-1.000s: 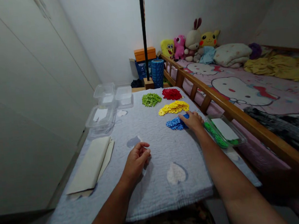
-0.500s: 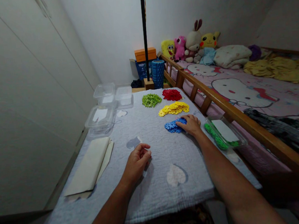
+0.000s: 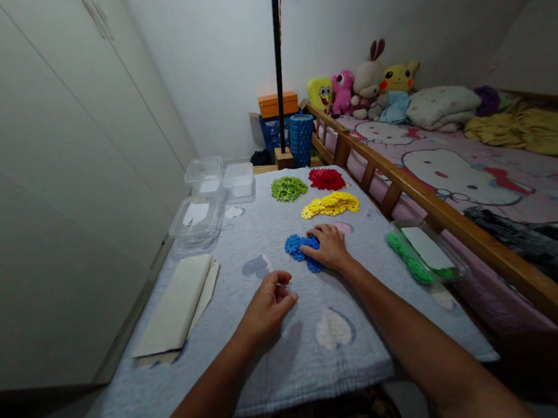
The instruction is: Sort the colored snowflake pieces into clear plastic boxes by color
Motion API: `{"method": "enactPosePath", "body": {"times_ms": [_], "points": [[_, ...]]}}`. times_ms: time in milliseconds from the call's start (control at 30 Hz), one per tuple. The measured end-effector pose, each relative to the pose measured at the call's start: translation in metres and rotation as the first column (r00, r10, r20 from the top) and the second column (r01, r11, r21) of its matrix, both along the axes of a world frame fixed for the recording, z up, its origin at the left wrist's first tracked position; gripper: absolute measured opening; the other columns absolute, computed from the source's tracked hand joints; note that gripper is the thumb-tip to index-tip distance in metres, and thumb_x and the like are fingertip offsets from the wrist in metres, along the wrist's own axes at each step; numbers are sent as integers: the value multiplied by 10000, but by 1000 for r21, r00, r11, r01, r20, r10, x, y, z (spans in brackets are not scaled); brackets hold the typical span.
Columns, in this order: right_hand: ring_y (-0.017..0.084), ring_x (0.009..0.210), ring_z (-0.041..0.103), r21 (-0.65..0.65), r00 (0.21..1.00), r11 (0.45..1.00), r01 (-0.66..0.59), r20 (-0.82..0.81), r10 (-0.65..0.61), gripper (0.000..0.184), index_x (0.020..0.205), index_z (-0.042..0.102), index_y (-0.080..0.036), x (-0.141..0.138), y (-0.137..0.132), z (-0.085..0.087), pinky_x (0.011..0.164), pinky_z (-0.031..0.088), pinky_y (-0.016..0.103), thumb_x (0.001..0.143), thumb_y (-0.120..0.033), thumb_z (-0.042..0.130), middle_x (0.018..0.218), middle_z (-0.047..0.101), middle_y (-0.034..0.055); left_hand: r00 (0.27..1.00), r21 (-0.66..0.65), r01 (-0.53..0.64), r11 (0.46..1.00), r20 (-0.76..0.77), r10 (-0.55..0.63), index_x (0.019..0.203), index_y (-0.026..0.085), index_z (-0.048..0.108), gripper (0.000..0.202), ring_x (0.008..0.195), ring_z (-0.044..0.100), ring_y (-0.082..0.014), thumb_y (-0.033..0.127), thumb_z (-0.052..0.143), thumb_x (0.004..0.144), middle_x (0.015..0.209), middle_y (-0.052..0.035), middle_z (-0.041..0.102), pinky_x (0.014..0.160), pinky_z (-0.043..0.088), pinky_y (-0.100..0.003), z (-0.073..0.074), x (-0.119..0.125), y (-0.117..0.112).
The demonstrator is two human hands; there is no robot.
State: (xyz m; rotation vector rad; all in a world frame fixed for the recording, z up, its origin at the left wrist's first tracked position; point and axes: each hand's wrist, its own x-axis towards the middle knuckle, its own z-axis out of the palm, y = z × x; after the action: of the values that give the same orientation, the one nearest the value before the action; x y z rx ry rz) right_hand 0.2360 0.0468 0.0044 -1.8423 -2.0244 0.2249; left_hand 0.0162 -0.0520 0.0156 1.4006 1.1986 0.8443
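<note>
My right hand [image 3: 329, 247] lies palm down on a heap of small blue flower-shaped pieces [image 3: 297, 246] on the pale blue quilt [image 3: 290, 350], fingers spread over them. Close beside it, my left hand [image 3: 270, 304] rests on the quilt with its fingers loosely curled and thumb touching them; I see nothing in it. Further back lie a yellow heap [image 3: 330, 204], a light green heap [image 3: 289, 187] and a red heap [image 3: 326, 179].
A clear tray of dark green pieces with a white card [image 3: 425, 255] sits at the right edge by the wooden bed rail [image 3: 434, 213]. Empty clear containers [image 3: 210, 188] stand at the back left. Folded cream paper [image 3: 180, 304] lies on the left. A black pole [image 3: 278, 67] rises behind.
My right hand has dragged the blue heap leftward and toward me across the quilt. My left hand stayed nearly where it was. The camera shifted slightly.
</note>
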Motion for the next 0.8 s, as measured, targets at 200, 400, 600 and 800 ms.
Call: {"method": "enactPosePath", "body": {"times_ms": [200, 400, 600, 800], "points": [[309, 1253, 497, 17, 987, 991, -132, -94, 133, 551, 1258, 661, -234, -34, 4, 0, 1071, 364, 476, 812, -558, 686, 1327, 608, 118, 906, 351, 160, 923, -424, 4, 1421, 232, 461, 905, 1445, 327, -399, 386, 829, 609, 1517, -176, 411, 1151, 290, -592, 0, -8, 28], [236, 1293, 516, 149, 913, 975, -166, -349, 209, 426, 1274, 623, -173, -23, 13, 2, 1113, 381, 386, 945, -419, 510, 1348, 599, 132, 767, 329, 146, 933, -633, 103, 1511, 148, 296, 1245, 1488, 215, -484, 497, 900, 479, 1589, -291, 269, 1162, 222, -596, -18, 9, 69], [264, 1287, 536, 88, 947, 989, -116, -290, 137, 449, 1294, 608, -146, -15, 12, -8, 1141, 349, 447, 991, -388, 384, 1341, 633, 155, 760, 412, 208, 887, -639, 119, 1491, 160, 330, 1131, 1460, 298, -443, 563, 839, 565, 1557, -254, 347, 1176, 210, -579, -27, 20, 70], [237, 1268, 559, 98, 852, 954, -284, -430, 298, 481, 1332, 582, -133, -30, 7, -10, 1134, 382, 402, 981, -404, 396, 1346, 631, 155, 795, 487, 279, 828, -600, 85, 1487, 133, 345, 850, 1459, 343, -376, 430, 717, 783, 1546, -243, 394, 1189, 254, -559, -29, 19, 71]]}}
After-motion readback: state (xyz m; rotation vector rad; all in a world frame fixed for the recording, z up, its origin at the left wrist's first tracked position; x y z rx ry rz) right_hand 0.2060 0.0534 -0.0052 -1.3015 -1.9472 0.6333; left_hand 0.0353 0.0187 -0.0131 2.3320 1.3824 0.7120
